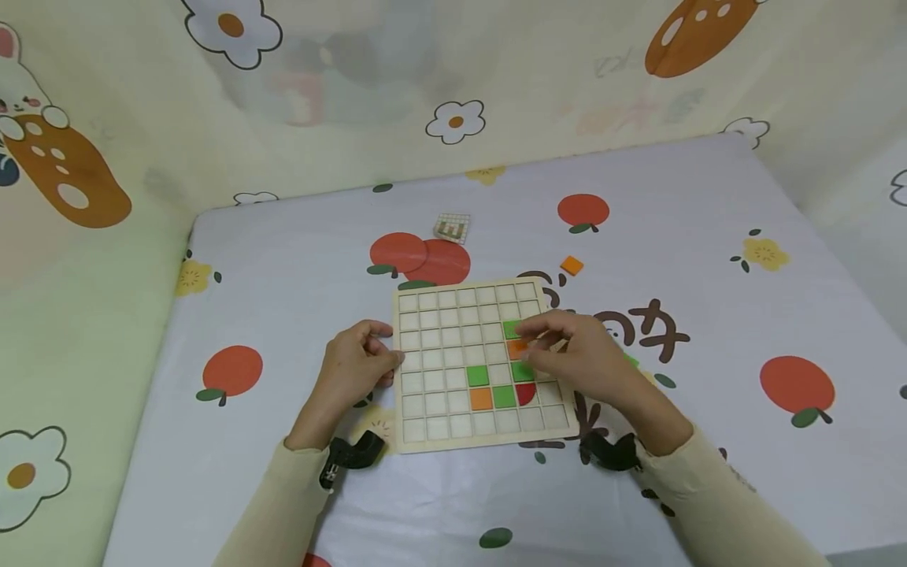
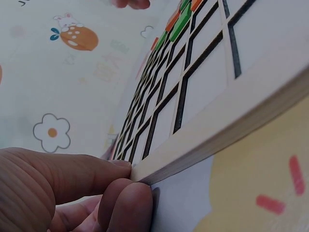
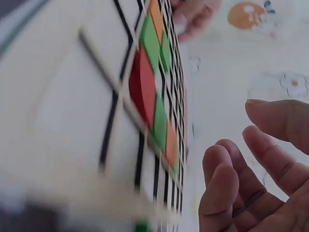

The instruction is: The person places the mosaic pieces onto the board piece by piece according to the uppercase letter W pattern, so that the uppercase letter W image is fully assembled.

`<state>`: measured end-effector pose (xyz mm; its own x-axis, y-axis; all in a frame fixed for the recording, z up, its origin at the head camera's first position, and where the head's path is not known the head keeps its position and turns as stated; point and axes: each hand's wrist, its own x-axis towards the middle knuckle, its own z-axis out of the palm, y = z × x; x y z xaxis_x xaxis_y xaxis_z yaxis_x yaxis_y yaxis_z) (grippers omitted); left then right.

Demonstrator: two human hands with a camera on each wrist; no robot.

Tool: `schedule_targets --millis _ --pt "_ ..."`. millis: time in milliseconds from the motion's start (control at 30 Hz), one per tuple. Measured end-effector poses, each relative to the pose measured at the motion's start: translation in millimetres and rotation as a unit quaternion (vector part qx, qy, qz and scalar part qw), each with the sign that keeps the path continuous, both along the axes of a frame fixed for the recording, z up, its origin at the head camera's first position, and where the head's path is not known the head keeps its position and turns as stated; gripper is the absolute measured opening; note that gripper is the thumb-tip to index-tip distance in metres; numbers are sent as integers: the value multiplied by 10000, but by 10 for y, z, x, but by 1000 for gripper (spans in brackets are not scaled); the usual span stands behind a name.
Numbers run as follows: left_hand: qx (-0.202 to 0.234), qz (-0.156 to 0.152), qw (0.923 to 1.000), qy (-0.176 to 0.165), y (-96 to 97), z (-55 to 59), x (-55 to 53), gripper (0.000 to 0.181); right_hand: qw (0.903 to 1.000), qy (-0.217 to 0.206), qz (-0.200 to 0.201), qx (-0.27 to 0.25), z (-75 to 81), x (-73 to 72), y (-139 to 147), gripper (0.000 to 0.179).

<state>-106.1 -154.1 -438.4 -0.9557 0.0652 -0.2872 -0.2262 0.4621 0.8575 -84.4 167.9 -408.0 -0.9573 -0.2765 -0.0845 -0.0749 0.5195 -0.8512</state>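
A pale wooden grid board (image 1: 422, 441) lies flat on the table, and colored tiles sit in several of its cells. Among them are a red tile (image 1: 526, 394) with a curved edge, an orange tile (image 1: 480, 399) and a green tile (image 1: 478, 376). My left hand (image 1: 350, 366) pinches the board's left edge; thumb and fingers meet at the rim (image 2: 217, 121) in the left wrist view. Over the right-hand columns hovers my right hand (image 1: 581, 354), its fingers loosely bent. The right wrist view shows thumb and fingers apart, nothing between them.
A loose orange tile (image 1: 571, 265) lies beyond the board's far right corner. Behind the board is a small grid-patterned block (image 1: 452, 227). A green piece (image 1: 631, 360) shows partly beside the right wrist. The printed tablecloth (image 1: 298, 276) covers the table.
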Motion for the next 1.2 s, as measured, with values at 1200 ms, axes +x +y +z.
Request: schedule_targets --millis 1200 --pt "32 -5 10000 51 -8 10 8 35 9858 -558 278 1559 -110 -314 779 21"
